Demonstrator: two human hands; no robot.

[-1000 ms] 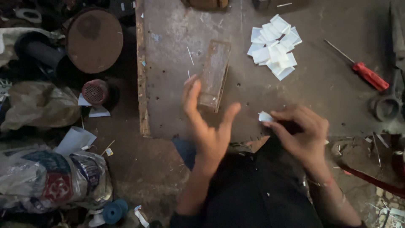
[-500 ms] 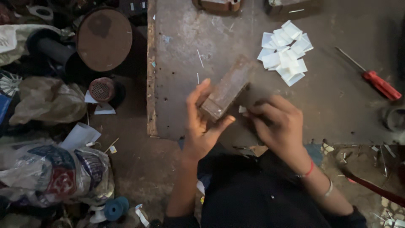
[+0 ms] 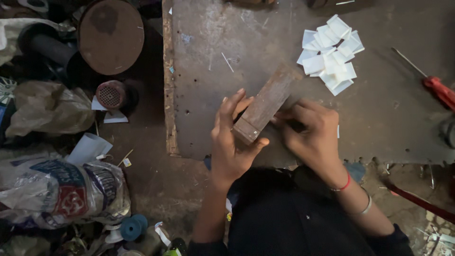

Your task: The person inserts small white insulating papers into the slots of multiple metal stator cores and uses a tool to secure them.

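I see 1 printed sack (image 3: 61,189) lying crumpled at lower left, whitish with blue and red markings; a plain tan bag (image 3: 47,111) slumps above it; small white paper squares (image 3: 332,57) lie heaped at the bench's upper right.

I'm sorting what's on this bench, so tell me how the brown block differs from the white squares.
The brown block is one long, dark, thick bar; the white squares are many small, thin, pale pieces. The block is gripped by the left hand and tilted up off the metal bench; the squares lie flat, heaped and untouched. Both are over the same bench.
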